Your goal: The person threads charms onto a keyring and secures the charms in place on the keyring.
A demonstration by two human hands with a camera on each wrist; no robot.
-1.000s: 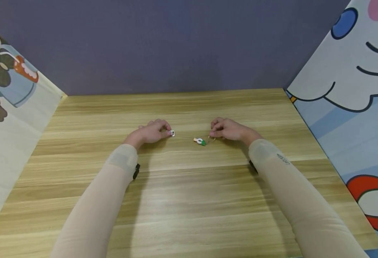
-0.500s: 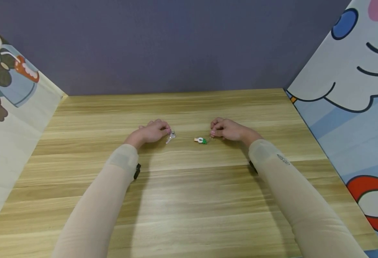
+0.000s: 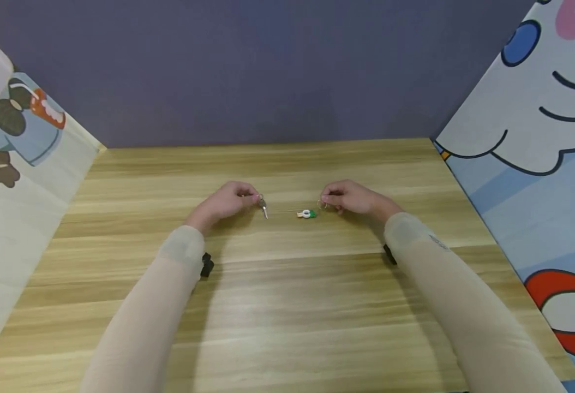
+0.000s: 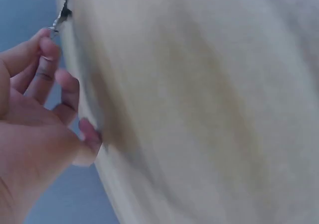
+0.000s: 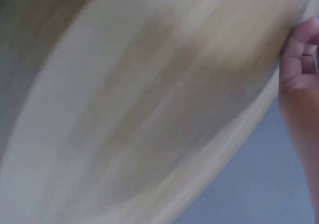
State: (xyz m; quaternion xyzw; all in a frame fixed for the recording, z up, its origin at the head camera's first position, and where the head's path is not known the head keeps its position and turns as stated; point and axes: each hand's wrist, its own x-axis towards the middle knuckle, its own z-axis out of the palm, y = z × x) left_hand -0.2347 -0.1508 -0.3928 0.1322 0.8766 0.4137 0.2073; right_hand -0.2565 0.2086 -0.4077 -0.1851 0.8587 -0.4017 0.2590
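In the head view, my left hand (image 3: 226, 201) pinches the ring end of a small metal key (image 3: 265, 209) between thumb and index finger, and the key hangs down toward me. A short chain (image 4: 65, 9) runs up from the fingertips in the left wrist view. Across from it, my right hand (image 3: 353, 197) pinches a thin metal ring (image 3: 319, 204). To the left of that ring lies its keychain charm (image 3: 307, 214), green at one end, white in the middle and tan at the other. The right wrist view shows only part of the right hand, at its edge.
Both hands work over a light wood-grain table (image 3: 287, 305). A dark grey-purple wall (image 3: 268, 71) rises at its far edge. Panels with cartoon prints stand left and right (image 3: 538, 218). Dark camera mounts sit under both wrists.
In my left hand, a pale square piece showed first; now the key dangles below the fingers. The charm has shifted slightly right. My right hand stays nearly in place, and the head view has tilted slightly.
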